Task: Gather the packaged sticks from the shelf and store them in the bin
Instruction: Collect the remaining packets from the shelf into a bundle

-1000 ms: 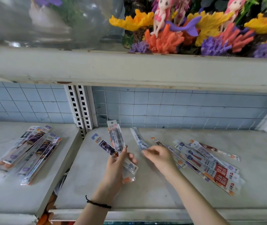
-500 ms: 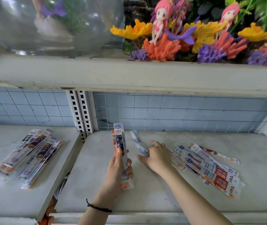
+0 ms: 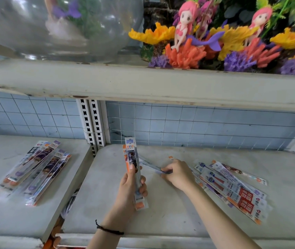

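Note:
My left hand [image 3: 131,186] grips a small upright bundle of packaged sticks [image 3: 133,160] above the right shelf board [image 3: 161,218]. My right hand [image 3: 178,174] rests on the shelf just to the right, fingertips pinched on a flat stick packet [image 3: 149,164] that lies toward the held bundle. A fanned spread of more stick packets [image 3: 233,187] lies to the right of that hand. Another pile of stick packets [image 3: 35,169] sits on the left shelf board. No bin is in view.
An upper shelf [image 3: 143,83] overhangs the work area, carrying a glass fishbowl [image 3: 58,26] and mermaid and coral ornaments [image 3: 206,42]. A slotted white upright [image 3: 93,123] and a gap divide the two shelf boards. Blue tiles back the shelf.
The packets in my left hand went from splayed apart to gathered into one upright bundle. My right hand slid back along the shelf and now pinches a flat packet.

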### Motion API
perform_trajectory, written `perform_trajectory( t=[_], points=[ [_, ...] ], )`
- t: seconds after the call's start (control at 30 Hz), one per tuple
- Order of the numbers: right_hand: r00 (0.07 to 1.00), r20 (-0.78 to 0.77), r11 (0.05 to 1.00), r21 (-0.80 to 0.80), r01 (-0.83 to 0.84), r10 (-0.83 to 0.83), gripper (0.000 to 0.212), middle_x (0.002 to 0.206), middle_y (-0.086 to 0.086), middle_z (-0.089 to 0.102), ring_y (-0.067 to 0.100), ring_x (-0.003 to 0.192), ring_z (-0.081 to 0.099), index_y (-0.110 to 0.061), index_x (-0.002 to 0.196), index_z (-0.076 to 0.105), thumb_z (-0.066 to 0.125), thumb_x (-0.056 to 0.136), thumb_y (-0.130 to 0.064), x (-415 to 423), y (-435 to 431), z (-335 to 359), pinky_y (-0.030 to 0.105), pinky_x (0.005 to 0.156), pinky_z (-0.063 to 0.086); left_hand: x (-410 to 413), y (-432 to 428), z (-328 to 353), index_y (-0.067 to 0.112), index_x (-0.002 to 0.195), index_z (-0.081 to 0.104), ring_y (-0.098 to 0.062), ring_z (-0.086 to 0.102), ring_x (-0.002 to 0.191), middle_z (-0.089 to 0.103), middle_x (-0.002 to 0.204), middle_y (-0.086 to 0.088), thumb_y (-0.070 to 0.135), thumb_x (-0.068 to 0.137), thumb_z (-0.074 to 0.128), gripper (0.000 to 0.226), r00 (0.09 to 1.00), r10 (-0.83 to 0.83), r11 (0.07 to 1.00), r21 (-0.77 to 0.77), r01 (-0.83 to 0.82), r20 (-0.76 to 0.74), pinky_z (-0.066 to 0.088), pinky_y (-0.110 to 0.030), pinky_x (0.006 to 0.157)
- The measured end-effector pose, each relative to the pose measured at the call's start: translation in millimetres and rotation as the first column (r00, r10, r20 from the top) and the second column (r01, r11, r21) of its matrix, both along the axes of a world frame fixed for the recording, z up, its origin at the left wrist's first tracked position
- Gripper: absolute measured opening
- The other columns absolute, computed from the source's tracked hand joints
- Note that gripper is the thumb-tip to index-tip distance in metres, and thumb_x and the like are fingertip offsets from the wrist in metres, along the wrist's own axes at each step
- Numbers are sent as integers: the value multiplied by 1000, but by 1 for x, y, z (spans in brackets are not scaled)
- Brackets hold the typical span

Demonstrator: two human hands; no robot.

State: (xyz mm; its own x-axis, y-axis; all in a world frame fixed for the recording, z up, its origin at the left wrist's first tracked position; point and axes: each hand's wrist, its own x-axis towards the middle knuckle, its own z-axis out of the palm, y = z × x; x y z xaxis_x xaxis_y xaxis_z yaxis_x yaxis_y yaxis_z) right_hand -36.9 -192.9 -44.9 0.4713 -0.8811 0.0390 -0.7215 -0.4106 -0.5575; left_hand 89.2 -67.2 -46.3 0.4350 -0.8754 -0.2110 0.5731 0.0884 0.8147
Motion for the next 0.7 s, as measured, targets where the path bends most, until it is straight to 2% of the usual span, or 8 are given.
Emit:
perform_trajectory(
  t=[0.07,0.13,0.2,0.27,0.33,0.47,0.6,0.7],
  points=[
    [999,-18,999,29,-34,34,15,94,-2,72,11,79,66,-29,79,78,75,69,-40,-6,3,3,25,61,48,-1,0,1,6,110,48,-10,33,35,43,58,-4,45,97,38,42,1000,2,1000,-6,-3,-4,32,-20,35],
    [998,-5,998,42,-56,57,25,55,-1,57,6,48,49,-28,55,67,70,71,-46,-9,5,4,26,49,35,-1,0,0,6,110,49,-10,33,35,43,58,-4,44,97,37,42,1000,6,1000,-11,-6,-7,32,-20,36],
    [996,68,998,27,-51,49,34,46,8,49,8,39,37,-14,51,57,65,75,-36,-9,10,5,30,45,33,0,-1,-1,5,109,48,-11,33,35,43,59,-4,44,97,38,41,1000,3,1000,-13,-3,-8,33,-19,36],
    [994,108,995,87,-40,30,21,50,8,60,11,36,44,-10,61,63,65,77,-22,-5,17,8,32,38,38,0,0,-2,6,109,48,-11,33,36,43,60,-5,44,97,39,40,1000,-5,1000,-22,5,-4,33,-20,37],
    [994,104,992,129,-3,-10,15,60,4,65,16,43,56,-8,74,67,70,76,-22,-1,22,10,32,35,44,0,0,-1,6,108,48,-11,33,36,43,60,-5,44,96,39,40,1000,-6,999,-31,6,5,34,-21,37],
    [1000,-26,1000,-21,15,-15,28,92,2,66,21,69,65,-12,85,73,71,76,-39,5,22,8,34,54,51,1,0,-1,7,105,48,-11,33,36,43,60,-5,44,96,40,39,1000,4,1000,-29,-4,4,33,-21,36],
    [1000,-24,1000,-9,-7,7,40,91,-6,62,15,78,62,-16,80,69,73,68,-54,6,21,4,32,63,50,1,0,-1,10,102,47,-11,34,37,44,59,-4,44,97,38,35,1000,3,999,-46,-2,13,34,-22,37],
    [1000,9,998,54,-11,11,33,90,-13,59,11,86,60,-22,89,70,79,67,-45,7,22,6,29,72,49,1,0,-2,10,98,47,-11,35,38,44,59,-4,43,97,38,34,1000,-2,999,-50,3,12,35,-23,37]
  ],
)
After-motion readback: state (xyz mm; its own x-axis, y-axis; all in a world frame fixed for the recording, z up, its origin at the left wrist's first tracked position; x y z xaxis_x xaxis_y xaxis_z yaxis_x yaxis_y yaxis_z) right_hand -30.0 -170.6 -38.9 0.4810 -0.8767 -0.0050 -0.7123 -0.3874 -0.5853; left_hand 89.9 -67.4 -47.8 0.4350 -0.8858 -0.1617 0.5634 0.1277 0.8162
